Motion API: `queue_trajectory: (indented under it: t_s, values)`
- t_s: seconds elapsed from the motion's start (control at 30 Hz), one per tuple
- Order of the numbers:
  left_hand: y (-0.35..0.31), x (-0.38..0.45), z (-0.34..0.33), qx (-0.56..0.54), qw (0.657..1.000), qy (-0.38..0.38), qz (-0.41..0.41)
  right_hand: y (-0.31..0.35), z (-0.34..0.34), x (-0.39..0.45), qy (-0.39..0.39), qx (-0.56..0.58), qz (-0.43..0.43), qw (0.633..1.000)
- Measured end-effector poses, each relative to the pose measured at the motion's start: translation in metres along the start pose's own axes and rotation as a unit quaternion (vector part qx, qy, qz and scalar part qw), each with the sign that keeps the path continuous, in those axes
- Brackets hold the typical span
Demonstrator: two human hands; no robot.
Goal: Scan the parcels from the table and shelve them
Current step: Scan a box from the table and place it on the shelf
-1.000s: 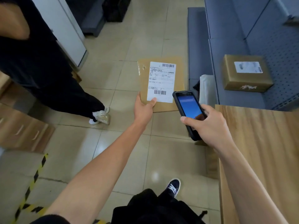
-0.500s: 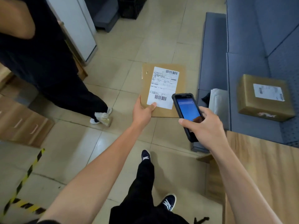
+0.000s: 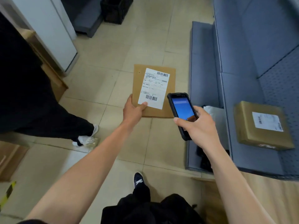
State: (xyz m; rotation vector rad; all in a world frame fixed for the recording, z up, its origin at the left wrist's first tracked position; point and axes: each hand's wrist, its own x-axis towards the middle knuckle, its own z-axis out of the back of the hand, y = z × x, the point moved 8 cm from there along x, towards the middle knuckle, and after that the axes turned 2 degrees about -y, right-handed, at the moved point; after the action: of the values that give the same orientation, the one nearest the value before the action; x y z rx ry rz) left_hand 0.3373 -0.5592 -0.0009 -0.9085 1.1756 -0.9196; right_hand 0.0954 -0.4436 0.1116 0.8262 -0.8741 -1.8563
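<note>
Midway, I'd say: left hand (image 3: 133, 110) pinches a flat brown cardboard parcel (image 3: 153, 91), right hand (image 3: 199, 126) grips the black handheld scanner (image 3: 182, 110); shelving remains, one brown box (image 3: 262, 125) already on the grey shelf (image 3: 242, 94).

Envelope (image 3: 153, 91) left of scanner (image 3: 182, 110)

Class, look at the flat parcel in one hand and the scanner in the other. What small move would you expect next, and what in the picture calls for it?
Probably tilt the handheld scanner in the right hand toward the label. The left hand holds the flat cardboard parcel label up, barcodes uncovered, and the scanner sits beside it.
</note>
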Motion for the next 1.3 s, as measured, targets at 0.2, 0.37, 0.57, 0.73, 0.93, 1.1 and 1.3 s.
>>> queue_trajectory:
  t_s: [0.2, 0.37, 0.57, 0.73, 0.93, 1.1, 1.3]
  values:
    - [-0.028, 0.055, -0.046, 0.023, 0.999, 0.037, -0.013, -0.002, 0.011, 0.058, -0.032, 0.021, -0.036, 0.999]
    - [-0.042, 0.102, -0.111, 0.044, 0.996, 0.074, -0.003, -0.026, 0.031, 0.114, -0.063, 0.021, -0.072, 0.995]
    - [-0.071, 0.157, -0.211, 0.056, 0.990, 0.125, 0.022, -0.058, 0.078, 0.187, -0.112, 0.022, -0.117, 0.987]
    - [-0.094, 0.186, -0.292, 0.076, 0.981, 0.174, 0.024, -0.077, 0.123, 0.229, -0.167, 0.033, -0.147, 0.974]
    - [-0.118, 0.195, -0.369, 0.106, 0.969, 0.223, 0.011, -0.096, 0.162, 0.243, -0.205, 0.048, -0.188, 0.959]
    - [-0.133, 0.203, -0.426, 0.156, 0.949, 0.272, -0.012, -0.114, 0.178, 0.251, -0.217, 0.081, -0.227, 0.946]
    - [-0.134, 0.220, -0.498, 0.180, 0.921, 0.345, -0.020, -0.135, 0.193, 0.265, -0.268, 0.082, -0.282, 0.918]
